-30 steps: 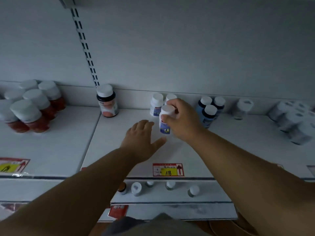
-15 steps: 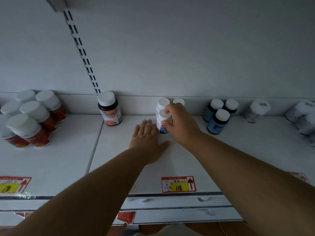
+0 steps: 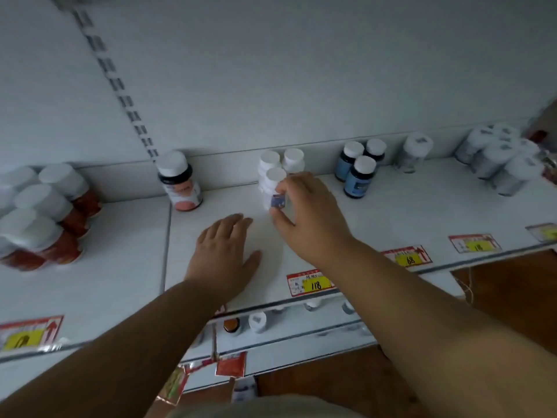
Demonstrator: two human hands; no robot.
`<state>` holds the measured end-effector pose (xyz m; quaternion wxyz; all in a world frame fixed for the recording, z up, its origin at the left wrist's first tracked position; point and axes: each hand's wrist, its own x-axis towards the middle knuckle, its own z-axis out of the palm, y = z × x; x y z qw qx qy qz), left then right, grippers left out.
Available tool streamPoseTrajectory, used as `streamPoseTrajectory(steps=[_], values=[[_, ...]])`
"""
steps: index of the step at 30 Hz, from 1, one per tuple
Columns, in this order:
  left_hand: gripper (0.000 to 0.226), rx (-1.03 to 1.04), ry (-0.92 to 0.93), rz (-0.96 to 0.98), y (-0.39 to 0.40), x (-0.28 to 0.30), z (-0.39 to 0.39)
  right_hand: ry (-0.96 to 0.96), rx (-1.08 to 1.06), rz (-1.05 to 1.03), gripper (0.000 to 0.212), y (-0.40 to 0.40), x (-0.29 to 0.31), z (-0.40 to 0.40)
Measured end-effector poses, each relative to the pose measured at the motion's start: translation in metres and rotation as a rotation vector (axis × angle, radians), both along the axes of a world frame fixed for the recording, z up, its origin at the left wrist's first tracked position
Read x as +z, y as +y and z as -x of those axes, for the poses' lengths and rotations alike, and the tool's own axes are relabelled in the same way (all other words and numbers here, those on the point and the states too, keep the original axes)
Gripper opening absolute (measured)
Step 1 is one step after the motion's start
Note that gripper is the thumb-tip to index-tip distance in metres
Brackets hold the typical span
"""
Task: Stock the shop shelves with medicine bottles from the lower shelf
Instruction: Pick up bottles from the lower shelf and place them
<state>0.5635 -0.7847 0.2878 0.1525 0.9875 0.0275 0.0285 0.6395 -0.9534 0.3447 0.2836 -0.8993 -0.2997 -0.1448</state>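
A small white medicine bottle point(image 3: 272, 186) with a blue label stands on the white shelf point(image 3: 301, 245), just in front of two matching white bottles point(image 3: 282, 159). My right hand point(image 3: 310, 218) pinches its lower part between thumb and fingers from the right. My left hand point(image 3: 224, 251) lies flat on the shelf, fingers straight, just left of and nearer than the bottle. On the lower shelf point(image 3: 289, 333) a few bottles show, among them a white-capped one point(image 3: 257, 321) and a brown one point(image 3: 232, 325).
A dark bottle with a pink label point(image 3: 180, 184) stands at the back left. Red bottles point(image 3: 45, 218) crowd the far left. Three blue bottles point(image 3: 360, 171), a clear jar point(image 3: 416, 150) and several white bottles point(image 3: 497, 159) stand to the right. Price tag 118 point(image 3: 312, 285) marks the front edge.
My right hand carried the small white bottle back and set it in front of the two matching bottles. My left hand slid slightly forward, staying flat on the shelf.
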Motion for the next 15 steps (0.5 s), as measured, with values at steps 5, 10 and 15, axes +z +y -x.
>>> streamPoseTrajectory(steps=[5,10,15], values=[[0.050,0.181,-0.125,0.026,0.004,0.014,0.087,0.120,0.255,-0.105,0.034,0.027,0.009,0.049],[0.040,0.369,-0.158,-0.010,0.011,0.023,0.183,0.193,0.469,-0.124,0.034,0.058,0.018,0.124],[0.041,0.460,-0.137,0.002,0.034,0.022,0.253,0.315,0.570,-0.012,0.037,0.084,0.024,0.183]])
